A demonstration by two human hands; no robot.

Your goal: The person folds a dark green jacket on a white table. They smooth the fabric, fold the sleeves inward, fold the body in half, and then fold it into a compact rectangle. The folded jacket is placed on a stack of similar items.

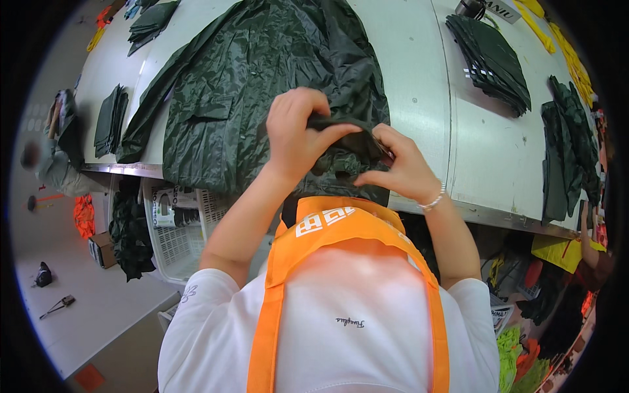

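Note:
A dark green rain jacket lies spread over the white table, its sleeve stretched to the left and its hem at the near edge. My left hand is closed on a raised fold of dark cloth at the jacket's near right part, thumb along its upper edge. Opposite it, my right hand pinches the other end of that fold between thumb and fingers. The cloth stands up from the table between both hands. Part of what my fingers grip is hidden.
Folded dark garments lie in a stack at the right and in a smaller stack at the left. More dark cloth hangs over the table's right end. A white plastic basket stands below the table edge. People work at both sides.

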